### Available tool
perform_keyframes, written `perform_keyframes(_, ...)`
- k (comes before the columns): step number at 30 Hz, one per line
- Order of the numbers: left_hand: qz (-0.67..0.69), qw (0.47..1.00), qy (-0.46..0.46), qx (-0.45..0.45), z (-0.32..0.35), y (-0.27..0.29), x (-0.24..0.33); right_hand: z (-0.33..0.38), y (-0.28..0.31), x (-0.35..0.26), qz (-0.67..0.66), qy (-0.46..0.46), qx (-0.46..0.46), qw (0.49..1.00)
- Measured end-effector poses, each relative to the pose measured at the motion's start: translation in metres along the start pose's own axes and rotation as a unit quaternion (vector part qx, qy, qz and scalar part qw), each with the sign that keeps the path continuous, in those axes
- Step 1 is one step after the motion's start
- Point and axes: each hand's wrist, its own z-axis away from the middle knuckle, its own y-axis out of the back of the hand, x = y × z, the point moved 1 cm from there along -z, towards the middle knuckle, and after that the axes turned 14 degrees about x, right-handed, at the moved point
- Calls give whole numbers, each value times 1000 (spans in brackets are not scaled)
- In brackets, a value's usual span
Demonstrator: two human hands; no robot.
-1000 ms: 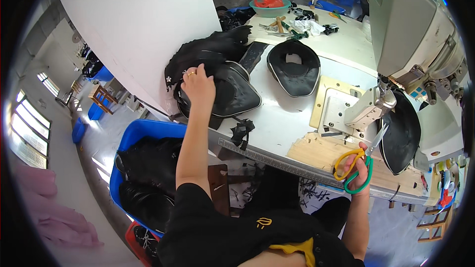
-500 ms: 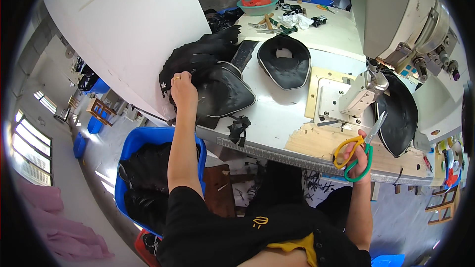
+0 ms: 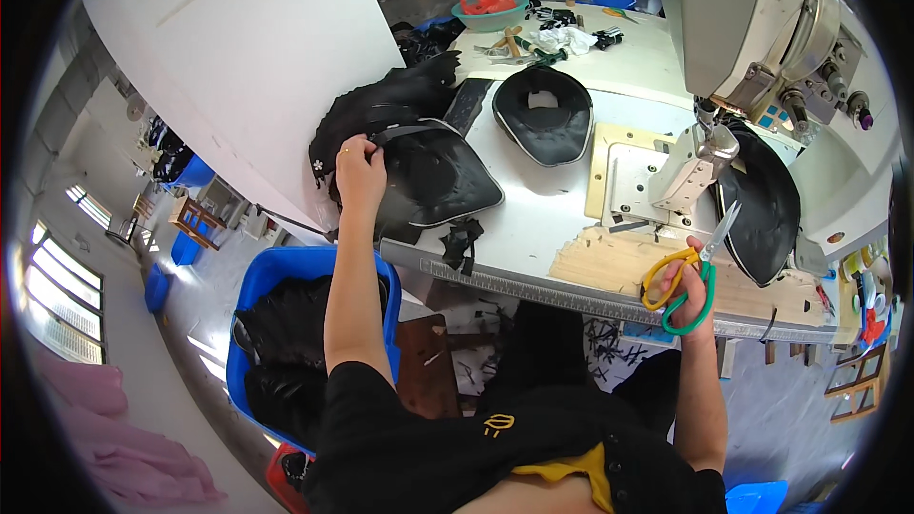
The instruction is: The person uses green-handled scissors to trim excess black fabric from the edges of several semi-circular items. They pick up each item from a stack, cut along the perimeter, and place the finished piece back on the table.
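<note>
My left hand is closed in a pinch at the left edge of a black, leather-like moulded piece with a pale rim, at the table's left. Behind that piece lies a heap of black pieces. In my right hand is a pair of scissors with one yellow and one green handle, its blades pointing up and to the right. Another moulded black piece with a hole lies mid-table. A third one rests right of the sewing machine.
A blue bin with black pieces stands below the table's left edge. Black scraps hang at the front edge, near a metal ruler. A wooden board lies before the machine. Tools, a white cloth and a green basin are farther back.
My left hand has shifted slightly and the moulded piece under it has slid a little to the right. The scissors stay in my right hand. The whole view has shifted slightly.
</note>
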Motion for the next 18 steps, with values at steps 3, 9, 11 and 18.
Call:
perform_keyframes(3,357,878,312,-65,-32,8,47,1,-3,-6,42,-3,18,999)
perform_keyframes(9,387,888,224,-109,-69,49,173,17,-69,-32,172,144,-87,971)
perform_keyframes(11,397,906,125,-78,-63,56,207,22,-100,-42,200,222,-108,948)
perform_keyframes(18,423,892,-38,-155,-42,53,254,4,-128,-58,414,375,-27,829)
